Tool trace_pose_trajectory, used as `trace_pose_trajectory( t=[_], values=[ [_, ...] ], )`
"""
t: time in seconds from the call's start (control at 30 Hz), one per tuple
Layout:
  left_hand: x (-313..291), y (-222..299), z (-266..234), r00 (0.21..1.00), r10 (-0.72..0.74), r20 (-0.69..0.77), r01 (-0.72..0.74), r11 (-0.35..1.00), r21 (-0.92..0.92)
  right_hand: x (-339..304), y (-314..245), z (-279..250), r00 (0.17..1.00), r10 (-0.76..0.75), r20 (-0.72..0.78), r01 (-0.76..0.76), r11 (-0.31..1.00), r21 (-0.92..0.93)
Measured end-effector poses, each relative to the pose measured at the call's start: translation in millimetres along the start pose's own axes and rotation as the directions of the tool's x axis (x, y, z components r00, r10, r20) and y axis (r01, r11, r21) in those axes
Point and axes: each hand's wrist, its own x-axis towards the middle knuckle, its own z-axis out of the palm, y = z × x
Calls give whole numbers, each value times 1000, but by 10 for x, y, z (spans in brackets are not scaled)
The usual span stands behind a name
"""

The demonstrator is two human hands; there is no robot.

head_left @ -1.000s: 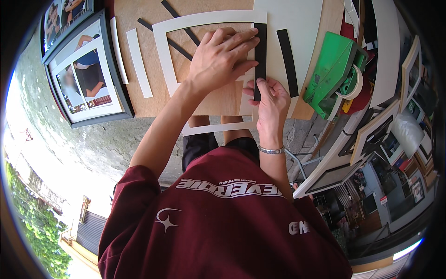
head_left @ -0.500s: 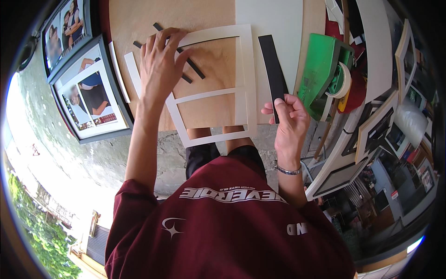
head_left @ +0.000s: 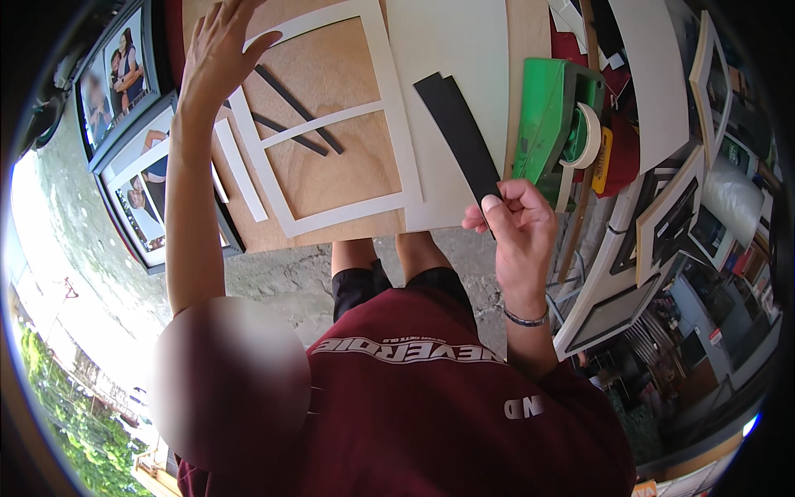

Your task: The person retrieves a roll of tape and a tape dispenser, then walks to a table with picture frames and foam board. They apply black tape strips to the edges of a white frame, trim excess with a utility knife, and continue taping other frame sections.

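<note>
A white picture mat (head_left: 348, 213) with two window openings lies on the wooden tabletop. My left hand (head_left: 219, 54) is at its far left corner, fingers stretched out and apart; its fingertips run out of view at the top edge. Between thumb and fingers, my right hand (head_left: 522, 219) pinches a wide black strip (head_left: 460, 132) by its near end. A notch at the far end suggests a second strip behind it. Two thin black strips (head_left: 298, 108) lie aslant beneath the mat's crossbar. Left of the mat rests a loose white strip (head_left: 241, 170).
A pale board (head_left: 451, 41) covers the table's right part. Beyond it stands a green tape dispenser (head_left: 538, 116) with a tape roll (head_left: 590, 137), beside a yellow-and-red object. Framed photos (head_left: 116, 70) line the left side. More frames (head_left: 671, 224) lean at the right.
My left hand has moved away from me and leftward, and the mat has shifted the same way. The black strip in my right hand has swung slightly left, showing a stepped far end.
</note>
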Motion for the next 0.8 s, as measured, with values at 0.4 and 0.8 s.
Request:
trace_pose_trajectory(
  t=[0.4, 0.8],
  values=[
    [-285, 2153, -1067, 845, 72, 529, 379, 618, -689, 170, -168, -335, 843, 30, 538, 306, 795, -523],
    [-918, 2647, -347, 790, -323, 521, 613, 442, -655, 653, 57, -2062, 877, -408, -255, 19, 559, -829]
  ],
)
